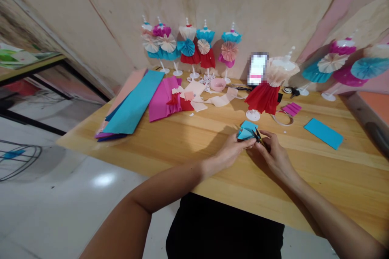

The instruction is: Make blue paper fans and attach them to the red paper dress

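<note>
Blue folded paper (246,131) pinched between left hand (231,150) and right hand (272,156), both together, just above wooden table (304,178).

A small craft workroom: sheets of coloured paper (133,101) and pleated paper dresses on miniature mannequin stands (206,46) crowd a wooden tabletop (334,178), against a stained plaster wall (243,0), with a tiled floor (60,210) at lower left.

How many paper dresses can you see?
8. Five paper dresses stand along the wall, one red dress sits mid-table, and two dresses stand at the right. Others may be hidden.
</note>
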`<state>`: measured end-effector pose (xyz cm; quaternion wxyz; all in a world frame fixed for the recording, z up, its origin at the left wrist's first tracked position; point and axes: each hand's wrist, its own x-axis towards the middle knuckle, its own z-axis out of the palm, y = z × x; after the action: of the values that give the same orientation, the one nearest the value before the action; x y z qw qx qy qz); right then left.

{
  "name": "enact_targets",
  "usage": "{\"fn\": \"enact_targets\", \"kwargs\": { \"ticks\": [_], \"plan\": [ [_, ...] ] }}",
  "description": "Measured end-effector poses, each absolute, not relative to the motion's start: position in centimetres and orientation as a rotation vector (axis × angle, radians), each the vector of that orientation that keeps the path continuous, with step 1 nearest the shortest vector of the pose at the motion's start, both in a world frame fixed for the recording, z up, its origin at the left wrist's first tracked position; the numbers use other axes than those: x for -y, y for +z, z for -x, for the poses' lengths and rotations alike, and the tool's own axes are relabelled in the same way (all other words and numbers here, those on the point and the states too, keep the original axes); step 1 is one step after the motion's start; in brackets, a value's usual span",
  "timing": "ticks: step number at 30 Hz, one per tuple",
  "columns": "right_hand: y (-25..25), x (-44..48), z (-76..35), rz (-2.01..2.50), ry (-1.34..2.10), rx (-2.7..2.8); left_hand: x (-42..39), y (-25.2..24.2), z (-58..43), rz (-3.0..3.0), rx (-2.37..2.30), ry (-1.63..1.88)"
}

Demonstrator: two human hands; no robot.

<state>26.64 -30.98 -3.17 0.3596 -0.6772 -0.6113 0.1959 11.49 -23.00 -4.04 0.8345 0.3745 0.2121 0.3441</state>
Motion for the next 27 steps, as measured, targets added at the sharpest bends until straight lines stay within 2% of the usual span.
{"fn": "enact_targets", "kwargs": {
  "ticks": [11, 20, 23, 27],
  "plan": [
    [-2.9, 31.3, -26.2, 1.619, 0.752, 1.542, 22.7, -5.0, -11.5, -0.889, -0.568, 0.736],
    [-3.2, 31.3, -26.1, 1.667, 0.685, 1.547, 21.9, -5.2, -11.6, -0.875, -0.665, 0.845],
    [-2.9, 31.4, -26.0, 1.597, 0.815, 1.433, 21.2, -4.8, -11.2, -0.847, -0.681, 0.902],
    [-2.2, 31.4, -25.9, 1.361, 1.170, 1.081, 21.5, -4.9, -11.2, -0.846, -0.637, 0.885]
  ]
}}
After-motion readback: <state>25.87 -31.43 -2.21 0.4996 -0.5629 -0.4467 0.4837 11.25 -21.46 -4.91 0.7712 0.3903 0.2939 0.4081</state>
